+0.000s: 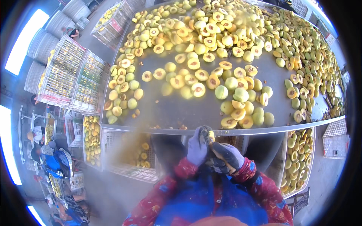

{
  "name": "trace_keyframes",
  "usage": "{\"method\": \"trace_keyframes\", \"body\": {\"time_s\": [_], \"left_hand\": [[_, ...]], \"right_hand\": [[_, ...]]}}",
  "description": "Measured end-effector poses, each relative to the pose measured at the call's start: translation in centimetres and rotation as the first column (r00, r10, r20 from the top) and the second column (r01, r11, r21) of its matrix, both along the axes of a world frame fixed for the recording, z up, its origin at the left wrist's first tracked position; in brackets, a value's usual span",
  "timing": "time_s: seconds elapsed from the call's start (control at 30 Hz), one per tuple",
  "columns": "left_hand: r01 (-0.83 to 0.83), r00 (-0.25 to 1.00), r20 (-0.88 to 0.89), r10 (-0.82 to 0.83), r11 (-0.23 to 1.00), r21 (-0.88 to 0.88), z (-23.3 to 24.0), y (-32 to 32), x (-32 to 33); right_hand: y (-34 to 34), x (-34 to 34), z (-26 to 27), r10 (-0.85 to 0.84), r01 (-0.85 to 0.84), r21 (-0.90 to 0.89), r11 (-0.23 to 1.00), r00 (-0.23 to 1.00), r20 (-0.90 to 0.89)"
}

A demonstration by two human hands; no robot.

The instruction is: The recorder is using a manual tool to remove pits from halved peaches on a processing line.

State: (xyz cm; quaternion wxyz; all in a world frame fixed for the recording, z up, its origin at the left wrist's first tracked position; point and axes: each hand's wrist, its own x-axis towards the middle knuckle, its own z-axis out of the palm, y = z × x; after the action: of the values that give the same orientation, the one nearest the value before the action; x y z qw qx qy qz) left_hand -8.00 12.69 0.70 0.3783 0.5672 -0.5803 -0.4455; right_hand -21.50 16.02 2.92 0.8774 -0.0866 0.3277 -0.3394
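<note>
My left hand (198, 145), in a lavender glove with a dark coated palm, is closed on a small yellow piece of stone fruit (211, 136) at the table's near edge. Close beside it, my right hand (229, 154) wears a matching glove. Its fingers curl around what looks like a slim tan handle (228, 163); any working end is hidden. Just beyond both hands, a loose cluster of whole and halved yellow stone fruit (241, 95) lies on the metal table (181, 111). Many halves face up with brown pits or pit hollows showing.
A big fruit heap (209, 26) covers the table's far side; more halves (305, 53) spread right. Below the near edge stand a partly filled white crate (135, 172) and a crate of halves (297, 158). Stacked crates (70, 76) rise at left. Several people (53, 161) sit beyond.
</note>
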Motion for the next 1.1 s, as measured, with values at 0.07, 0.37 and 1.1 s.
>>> {"method": "trace_keyframes", "body": {"time_s": [0.07, 0.37, 1.1], "left_hand": [[0.045, 0.995, -0.083, -0.05, 0.997, -0.065, -0.1, -0.3, -0.1], [-0.084, 0.996, -0.05, 0.074, 0.96, -0.267, -2.9, 0.4, 0.1], [0.061, 0.463, 0.882, -0.093, 0.995, 0.073, 2.7, -20.8, 5.0]], "right_hand": [[-0.1, -0.5, -1.5, -0.005, -0.067, 0.145, 0.987, 0.894, 0.448], [-0.2, 0.4, -2.0, -0.1, -0.054, 0.18, 0.982, 0.659, 0.745], [1.1, -3.2, -0.8, 0.058, -0.08, -0.043, 0.996, 0.924, -0.379]]}}
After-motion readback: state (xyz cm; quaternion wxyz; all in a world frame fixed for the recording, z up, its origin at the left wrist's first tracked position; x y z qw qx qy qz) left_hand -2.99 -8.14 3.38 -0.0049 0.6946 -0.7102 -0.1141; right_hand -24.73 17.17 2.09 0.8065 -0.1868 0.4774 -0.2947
